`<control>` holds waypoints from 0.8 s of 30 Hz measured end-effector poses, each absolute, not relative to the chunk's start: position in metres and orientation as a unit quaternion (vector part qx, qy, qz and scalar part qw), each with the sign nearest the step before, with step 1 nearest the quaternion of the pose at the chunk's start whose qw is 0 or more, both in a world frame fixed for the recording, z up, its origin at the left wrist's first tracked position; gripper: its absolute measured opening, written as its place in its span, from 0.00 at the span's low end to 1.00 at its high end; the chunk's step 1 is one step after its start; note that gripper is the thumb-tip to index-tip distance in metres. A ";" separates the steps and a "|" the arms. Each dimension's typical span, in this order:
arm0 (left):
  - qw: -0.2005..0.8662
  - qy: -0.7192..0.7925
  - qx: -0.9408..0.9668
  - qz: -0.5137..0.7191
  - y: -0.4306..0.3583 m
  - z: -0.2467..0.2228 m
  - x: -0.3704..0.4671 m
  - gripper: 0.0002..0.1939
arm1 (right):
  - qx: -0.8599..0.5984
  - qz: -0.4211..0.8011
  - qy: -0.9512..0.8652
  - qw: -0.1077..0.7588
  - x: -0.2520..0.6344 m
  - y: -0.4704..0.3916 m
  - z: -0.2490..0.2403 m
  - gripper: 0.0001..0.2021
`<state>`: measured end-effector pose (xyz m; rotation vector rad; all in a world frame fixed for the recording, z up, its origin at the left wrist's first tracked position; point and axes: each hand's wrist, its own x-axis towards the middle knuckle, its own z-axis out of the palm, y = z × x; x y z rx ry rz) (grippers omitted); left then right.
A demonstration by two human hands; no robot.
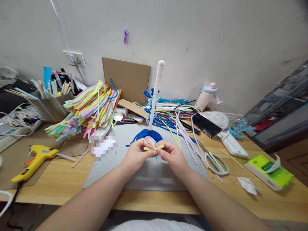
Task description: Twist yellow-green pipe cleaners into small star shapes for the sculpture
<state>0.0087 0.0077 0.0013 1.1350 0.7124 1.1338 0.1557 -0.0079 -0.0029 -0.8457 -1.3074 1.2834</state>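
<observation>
A small yellow looped piece [153,147], like bent pipe cleaner, is pinched between both hands above the grey mat [154,179]. My left hand [139,153] has thumb and fingers closed on its left side. On its right side, the fingers of my right hand [170,154] are closed too. Just behind the hands lies a coil of blue pipe cleaner [141,134] around a pale centre, partly hidden by my fingers. A white wrapped stick [156,91] rises upright behind it, with blue loops [147,94] beside it.
A yellow glue gun [38,162] and a big bundle of colourful pipe cleaners [96,109] are at left. Scissors [216,163], a phone [207,125], a white device [233,144] and a green tissue pack [269,171] lie at right. Cardboard [127,77] leans on the wall.
</observation>
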 end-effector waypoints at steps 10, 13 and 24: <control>0.434 0.372 0.655 0.494 0.008 -0.004 0.005 0.11 | -0.392 0.475 -0.627 0.477 0.166 -0.002 -0.007 0.07; 0.423 0.390 0.672 0.466 0.009 -0.004 0.005 0.10 | -0.416 0.422 -0.654 0.471 0.166 -0.004 -0.007 0.06; 0.512 0.425 0.639 0.386 0.012 -0.005 0.003 0.05 | -0.427 0.469 -0.663 0.397 0.173 0.005 -0.006 0.07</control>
